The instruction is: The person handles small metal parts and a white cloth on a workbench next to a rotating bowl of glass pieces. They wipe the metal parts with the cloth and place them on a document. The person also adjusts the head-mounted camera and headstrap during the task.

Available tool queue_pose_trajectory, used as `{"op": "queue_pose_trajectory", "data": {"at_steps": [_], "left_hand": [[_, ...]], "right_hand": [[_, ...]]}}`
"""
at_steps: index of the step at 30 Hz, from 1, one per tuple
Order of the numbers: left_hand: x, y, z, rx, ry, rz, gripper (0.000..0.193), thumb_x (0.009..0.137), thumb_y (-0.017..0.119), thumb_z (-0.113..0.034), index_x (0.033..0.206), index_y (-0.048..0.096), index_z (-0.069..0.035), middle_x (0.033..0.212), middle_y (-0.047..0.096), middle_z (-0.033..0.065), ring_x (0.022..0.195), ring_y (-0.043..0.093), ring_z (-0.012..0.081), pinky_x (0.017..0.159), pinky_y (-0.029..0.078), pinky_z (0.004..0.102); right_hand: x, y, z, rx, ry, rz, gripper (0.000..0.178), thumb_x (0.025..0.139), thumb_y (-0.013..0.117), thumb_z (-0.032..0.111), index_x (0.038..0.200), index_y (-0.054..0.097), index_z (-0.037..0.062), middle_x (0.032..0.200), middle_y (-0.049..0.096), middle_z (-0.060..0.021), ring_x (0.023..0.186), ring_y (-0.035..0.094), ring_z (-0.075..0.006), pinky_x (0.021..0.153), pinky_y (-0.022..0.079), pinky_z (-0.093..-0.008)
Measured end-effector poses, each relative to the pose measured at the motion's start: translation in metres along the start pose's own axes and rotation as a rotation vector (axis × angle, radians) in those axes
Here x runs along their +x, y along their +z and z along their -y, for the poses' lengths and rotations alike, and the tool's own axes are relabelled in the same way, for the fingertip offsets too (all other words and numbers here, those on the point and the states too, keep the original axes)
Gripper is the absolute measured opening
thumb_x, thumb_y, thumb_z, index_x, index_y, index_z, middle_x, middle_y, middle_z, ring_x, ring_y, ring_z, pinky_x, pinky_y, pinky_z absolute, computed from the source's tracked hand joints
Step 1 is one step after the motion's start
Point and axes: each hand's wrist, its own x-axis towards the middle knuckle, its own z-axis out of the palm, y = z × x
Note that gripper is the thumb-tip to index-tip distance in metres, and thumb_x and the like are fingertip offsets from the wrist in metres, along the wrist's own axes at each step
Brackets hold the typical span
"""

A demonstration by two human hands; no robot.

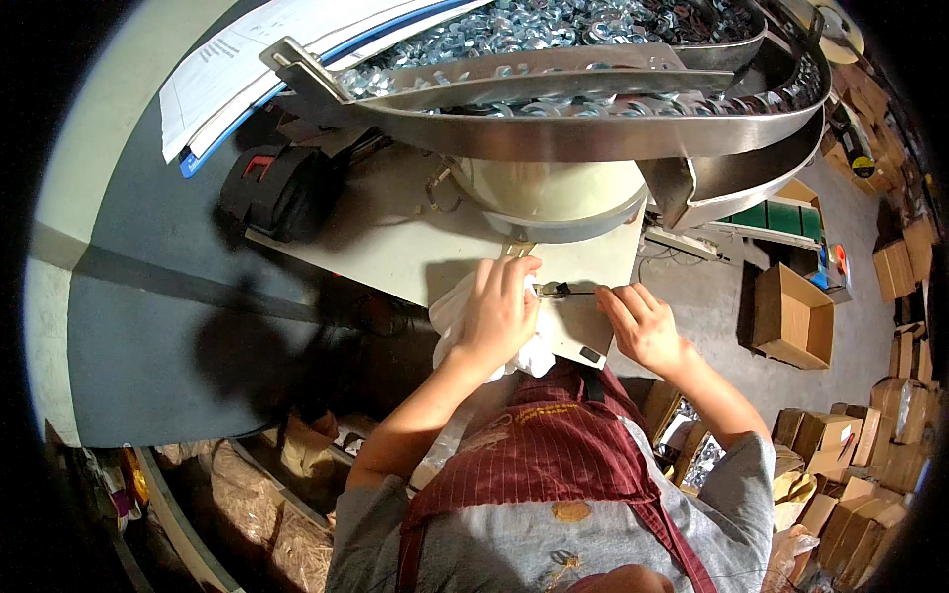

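My left hand is closed, its fingers curled over a crumpled white bag or cloth at the table's near edge. Which of the two it is, I cannot tell. Just right of those fingertips is a small black piece with a bit of metal beside it. From there a thin dark strip or rod runs across to my right hand, whose fingertips pinch its right end. Both hands are close to the pale tabletop, below the round cream base of a feeder.
A steel bowl feeder heaped with shiny metal fasteners stands just beyond my hands. At left are a black bag or case and papers on a blue clipboard. An open cardboard box and stacked cartons stand at right.
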Motion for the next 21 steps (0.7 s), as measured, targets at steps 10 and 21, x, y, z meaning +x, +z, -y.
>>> {"op": "queue_pose_trajectory", "data": {"at_steps": [10, 21], "left_hand": [[-0.001, -0.002, -0.008, 0.005, -0.041, 0.046, 0.036, 0.082, 0.062, 0.006, 0.117, 0.055, 0.002, 0.111, 0.063, 0.0168, 0.104, 0.058, 0.0367, 0.094, 0.048, 0.0464], [-0.005, 0.002, -0.006, 0.079, -0.047, -0.082, 0.041, 0.08, 0.068, 0.004, 0.119, 0.057, -0.002, 0.11, 0.064, 0.0125, 0.101, 0.059, 0.0323, 0.091, 0.049, 0.0434]], "right_hand": [[-0.003, 0.01, 0.008, -0.009, 0.1, -0.024, 0.062, 0.069, 0.064, 0.001, 0.13, 0.058, -0.0089, 0.091, 0.055, -0.0122, 0.079, 0.059, -0.0293, 0.062, 0.055, -0.0398], [0.014, -0.012, 0.015, 1.202, 1.036, -0.025, 0.015, 0.097, 0.066, 0.007, 0.106, 0.074, -0.0019, 0.081, 0.068, 0.0022, 0.067, 0.058, -0.0038, 0.056, 0.045, -0.0219]]}}
